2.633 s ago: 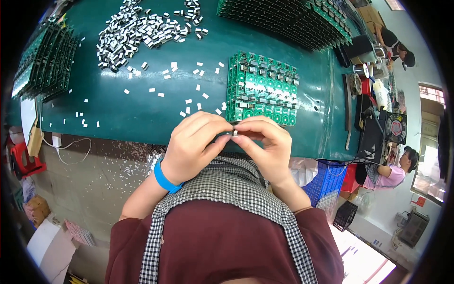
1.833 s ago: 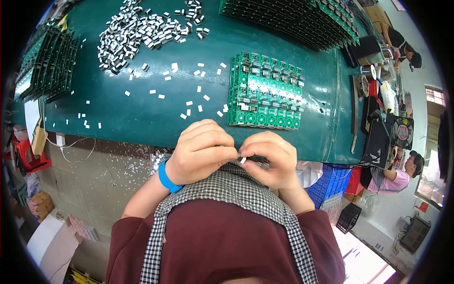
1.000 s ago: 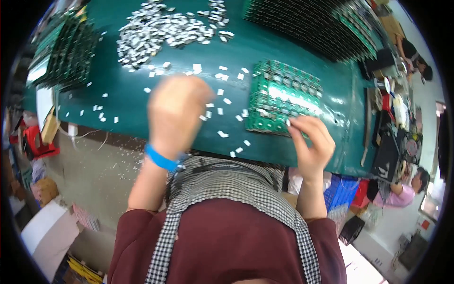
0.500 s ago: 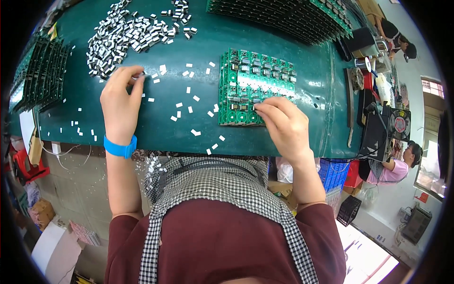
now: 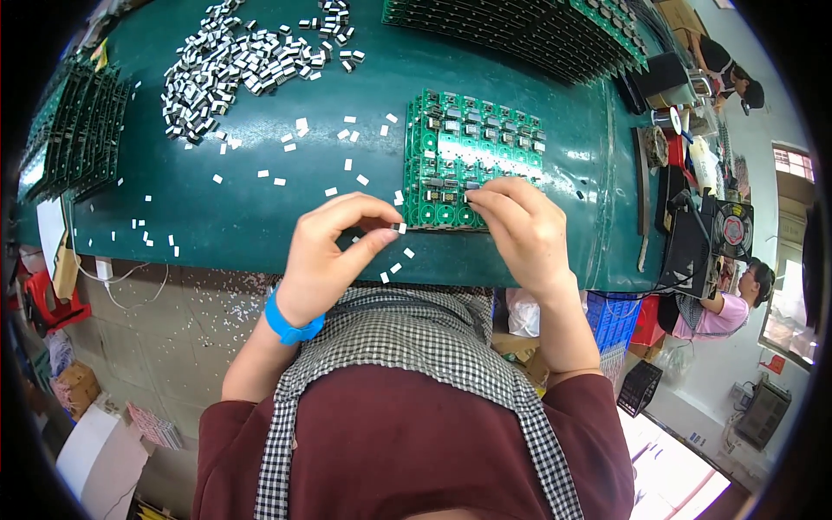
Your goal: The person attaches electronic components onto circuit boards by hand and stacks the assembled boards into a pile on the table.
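Observation:
My left hand (image 5: 340,244) pinches a small black-and-white block component (image 5: 399,228) between thumb and forefinger, close to the lower left corner of a green circuit board panel (image 5: 446,217). My right hand (image 5: 526,227) is closed at the panel's front part, fingertips touching it; a tiny pale edge shows there, but what they grip is mostly hidden. Rows of small parts fill the panel, which lies flat on top of what looks like another. To the upper left spreads a pile of similar black-and-white blocks (image 5: 260,65).
White paper-like slips (image 5: 348,165) lie scattered over the green tabletop (image 5: 312,204). Stacks of circuit boards stand at the left (image 5: 74,134) and far back (image 5: 511,35). At the right are a solder reel (image 5: 666,119) and a fan (image 5: 735,228); two people are beyond.
My left hand has come right and nearer from beside the pile to the panel's corner, bringing a block component. My right hand stays almost where it was.

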A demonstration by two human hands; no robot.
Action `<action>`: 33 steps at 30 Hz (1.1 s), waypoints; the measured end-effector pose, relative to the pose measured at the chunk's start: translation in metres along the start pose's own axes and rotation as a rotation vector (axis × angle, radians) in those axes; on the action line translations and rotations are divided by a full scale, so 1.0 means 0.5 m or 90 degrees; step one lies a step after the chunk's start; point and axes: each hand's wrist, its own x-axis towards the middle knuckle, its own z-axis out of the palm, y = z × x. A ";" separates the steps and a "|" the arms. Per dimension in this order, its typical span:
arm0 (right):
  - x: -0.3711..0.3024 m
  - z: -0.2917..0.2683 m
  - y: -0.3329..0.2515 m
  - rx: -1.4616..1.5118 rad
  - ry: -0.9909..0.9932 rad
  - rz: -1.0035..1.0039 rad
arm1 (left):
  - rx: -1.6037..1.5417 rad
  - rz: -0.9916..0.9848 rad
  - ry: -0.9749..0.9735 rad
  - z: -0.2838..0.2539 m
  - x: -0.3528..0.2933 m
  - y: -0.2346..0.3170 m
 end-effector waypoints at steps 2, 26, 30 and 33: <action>0.001 -0.002 0.000 -0.001 -0.007 0.014 | -0.006 -0.006 -0.012 0.012 0.001 -0.001; -0.012 0.008 -0.007 -0.010 0.064 0.025 | 0.031 0.061 -0.074 0.035 0.012 -0.014; -0.019 0.003 -0.014 0.009 0.104 0.052 | 0.036 0.071 -0.077 0.033 0.012 -0.016; -0.026 0.006 -0.012 0.041 0.092 0.099 | 0.035 0.058 -0.070 0.033 0.014 -0.016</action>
